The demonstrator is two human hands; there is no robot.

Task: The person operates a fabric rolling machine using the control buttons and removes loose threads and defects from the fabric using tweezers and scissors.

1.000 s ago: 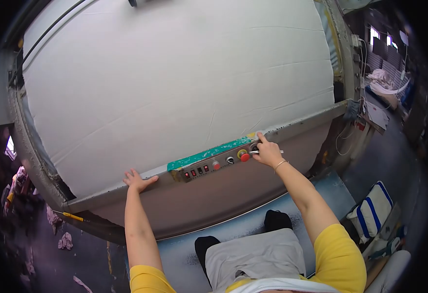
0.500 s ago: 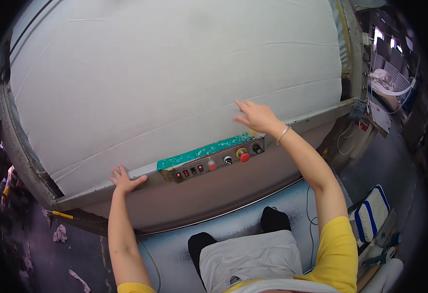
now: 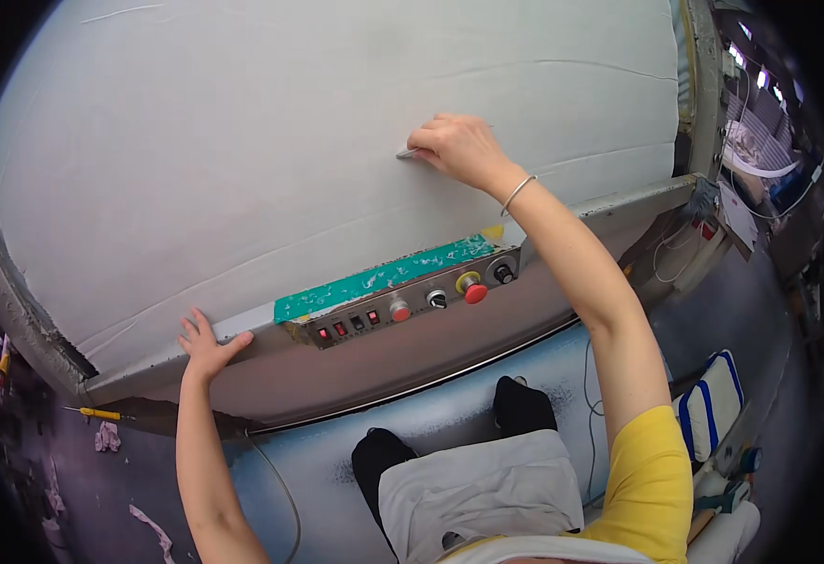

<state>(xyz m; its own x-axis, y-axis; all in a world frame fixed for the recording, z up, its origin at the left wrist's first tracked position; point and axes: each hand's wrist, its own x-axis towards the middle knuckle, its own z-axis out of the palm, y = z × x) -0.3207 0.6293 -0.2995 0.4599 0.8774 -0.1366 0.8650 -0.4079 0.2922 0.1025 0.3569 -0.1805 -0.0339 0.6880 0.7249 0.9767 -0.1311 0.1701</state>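
A broad white cloth (image 3: 243,141) with creases covers the slanted machine bed in front of me. My right hand (image 3: 459,148) is closed in a pinch over its middle, with a small pale ridge at the fingertips that looks like a fold of this cloth. My left hand (image 3: 211,350) rests with fingers spread on the front rail (image 3: 139,374), at the lower left edge of the cloth. Between the hands, a control panel (image 3: 412,303) carries rocker switches, knobs and red buttons, with green tape (image 3: 384,279) along its top.
A yellow-handled tool (image 3: 102,414) sticks out at the rail's left end. Scraps of cloth (image 3: 107,437) lie on the floor. To the right are a white and blue padded item (image 3: 713,406) and hanging cables (image 3: 670,258). My feet (image 3: 525,406) are on a blue-white surface.
My right hand has moved up and left over the cloth, and its fingers have closed into a pinch. My left hand stays spread on the rail. The view has shifted slightly.
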